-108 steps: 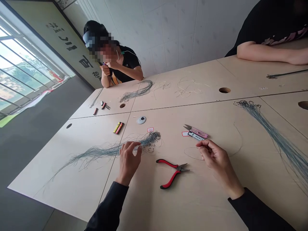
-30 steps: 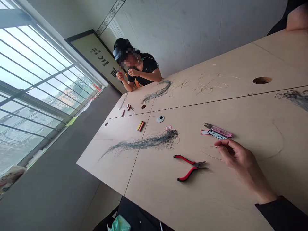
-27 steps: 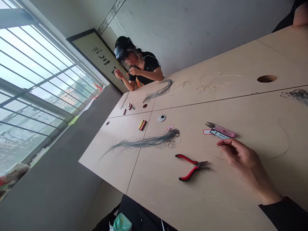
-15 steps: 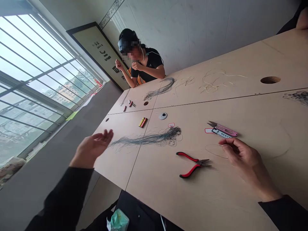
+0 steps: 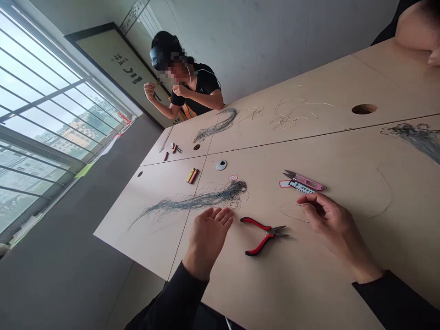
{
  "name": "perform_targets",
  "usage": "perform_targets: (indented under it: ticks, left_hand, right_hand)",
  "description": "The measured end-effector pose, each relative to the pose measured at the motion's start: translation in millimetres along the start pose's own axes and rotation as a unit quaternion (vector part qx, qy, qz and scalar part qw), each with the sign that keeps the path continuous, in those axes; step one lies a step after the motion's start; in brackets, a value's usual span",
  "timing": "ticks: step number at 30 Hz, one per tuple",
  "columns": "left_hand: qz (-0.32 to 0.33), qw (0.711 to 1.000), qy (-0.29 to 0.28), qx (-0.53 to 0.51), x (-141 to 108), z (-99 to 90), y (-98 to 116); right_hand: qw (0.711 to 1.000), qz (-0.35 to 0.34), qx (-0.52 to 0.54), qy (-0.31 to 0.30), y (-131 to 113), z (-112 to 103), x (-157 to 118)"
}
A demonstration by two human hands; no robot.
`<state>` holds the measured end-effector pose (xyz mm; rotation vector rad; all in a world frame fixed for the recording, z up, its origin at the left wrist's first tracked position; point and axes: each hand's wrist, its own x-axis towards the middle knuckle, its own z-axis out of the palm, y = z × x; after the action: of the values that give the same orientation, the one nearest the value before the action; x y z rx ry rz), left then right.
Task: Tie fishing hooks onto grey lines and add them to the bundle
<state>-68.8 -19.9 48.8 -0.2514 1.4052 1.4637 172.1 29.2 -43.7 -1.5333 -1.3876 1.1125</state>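
My right hand (image 5: pixel 326 220) pinches a thin cord (image 5: pixel 288 204) between thumb and fingers, and its loop trails to the left over the table. Further right, a curved length of thin cord (image 5: pixel 390 192) lies near the wrist. My left hand (image 5: pixel 209 233) is held palm up with fingers stretched, holding nothing. Just right of it lie red-and-black pliers (image 5: pixel 259 247), jaws spread. Beyond the left hand stretches a bundle of dark wires (image 5: pixel 192 201). Pink thread snips (image 5: pixel 305 181) rest on a lettered label (image 5: pixel 300 187) just past the right hand.
A yellow and red pair of small packs (image 5: pixel 193 176) and a round white disc (image 5: pixel 221 165) lie mid-table. Tangled pale cords (image 5: pixel 287 120) and another dark wire bundle (image 5: pixel 417 135) lie further off. A person (image 5: pixel 192 87) sits opposite; another's arm (image 5: pixel 412 32) rests at top right.
My left hand has moved right, from the table's left edge to beside the pliers. The right hand keeps its pinch on the cord. The view has shifted slightly right.
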Motion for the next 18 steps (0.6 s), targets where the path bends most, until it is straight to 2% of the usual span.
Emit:
perform_targets:
  ticks: [5, 7, 8, 10, 13, 18]
  left_hand:
    - [-0.014, 0.999, -0.027, 0.036, -11.8, -9.5, 6.2]
    - [0.019, 0.997, -0.046, 0.064, -8.7, -16.0, 11.3]
    - [0.059, 0.990, -0.061, 0.109, -6.1, -20.0, 13.3]
    - [0.175, 0.948, -0.092, 0.248, 0.2, -29.2, 15.4]
    - [0.327, 0.840, -0.117, 0.418, 10.3, -42.2, 13.4]
    - [0.416, 0.726, -0.163, 0.523, 34.0, -49.2, 0.3]
  right_hand:
    - [1.000, 0.004, -0.004, -0.016, 6.7, -0.2, 1.9]
    - [1.000, -0.006, -0.006, -0.010, 6.4, -0.5, 1.9]
    - [1.000, -0.011, -0.006, -0.005, 5.5, -0.7, 1.2]
    - [1.000, -0.021, 0.000, 0.005, 2.6, -1.2, -1.7]
    - [0.998, -0.052, 0.019, -0.014, -2.2, 0.0, -9.8]
    - [0.978, -0.137, 0.019, -0.157, -7.2, 9.0, -23.9]
